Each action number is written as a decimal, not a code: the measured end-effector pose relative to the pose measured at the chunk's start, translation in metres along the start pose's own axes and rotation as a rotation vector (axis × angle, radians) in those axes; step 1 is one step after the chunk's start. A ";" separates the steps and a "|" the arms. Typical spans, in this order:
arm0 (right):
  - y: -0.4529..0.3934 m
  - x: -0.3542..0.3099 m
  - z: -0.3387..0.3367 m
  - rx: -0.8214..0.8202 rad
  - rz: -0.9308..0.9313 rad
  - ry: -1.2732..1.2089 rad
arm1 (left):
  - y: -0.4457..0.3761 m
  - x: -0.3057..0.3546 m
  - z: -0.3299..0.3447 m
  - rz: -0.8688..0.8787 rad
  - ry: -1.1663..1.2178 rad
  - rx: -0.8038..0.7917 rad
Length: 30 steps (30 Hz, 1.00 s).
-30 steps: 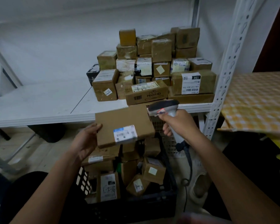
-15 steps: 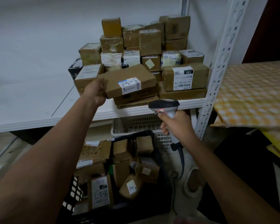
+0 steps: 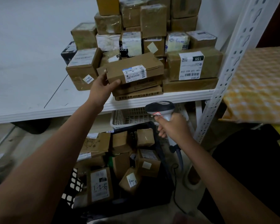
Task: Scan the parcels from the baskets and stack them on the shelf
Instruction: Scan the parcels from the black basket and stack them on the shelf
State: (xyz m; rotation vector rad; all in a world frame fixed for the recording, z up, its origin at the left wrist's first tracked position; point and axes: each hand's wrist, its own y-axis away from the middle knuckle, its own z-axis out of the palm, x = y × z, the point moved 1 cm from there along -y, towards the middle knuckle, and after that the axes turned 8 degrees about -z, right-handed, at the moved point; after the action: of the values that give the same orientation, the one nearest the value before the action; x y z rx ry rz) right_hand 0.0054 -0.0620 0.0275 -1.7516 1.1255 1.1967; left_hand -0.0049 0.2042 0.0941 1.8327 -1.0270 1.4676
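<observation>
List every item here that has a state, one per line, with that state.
flat parcel: lying on the front stack on the shelf, label up
left hand: gripping the flat parcel's left end
right hand: gripping the scanner
scanner: upright, below the shelf edge
black basket: holding unsorted parcels
white basket: looks empty
shelf: piled with parcels at right

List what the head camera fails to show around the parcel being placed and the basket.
- Flat parcel, head view: its left end is covered by the left hand; label print too small to read.
- Two flat boxes beneath it: tops hidden by that parcel.
- Parcel pile: top cut off by the upper edge.
- Black basket: left side hidden by the forearm.
- Scanner: trigger hidden by the right hand.
</observation>
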 end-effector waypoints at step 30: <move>0.011 -0.009 0.147 -0.464 0.113 0.194 | 0.089 -0.224 -0.154 -0.612 -0.368 0.415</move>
State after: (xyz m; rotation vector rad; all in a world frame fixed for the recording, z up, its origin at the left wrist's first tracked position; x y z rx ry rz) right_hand -0.0532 0.0684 -0.0095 -2.2156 1.1322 1.4690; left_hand -0.1851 0.3289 -0.0903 2.4857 -0.2443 1.0329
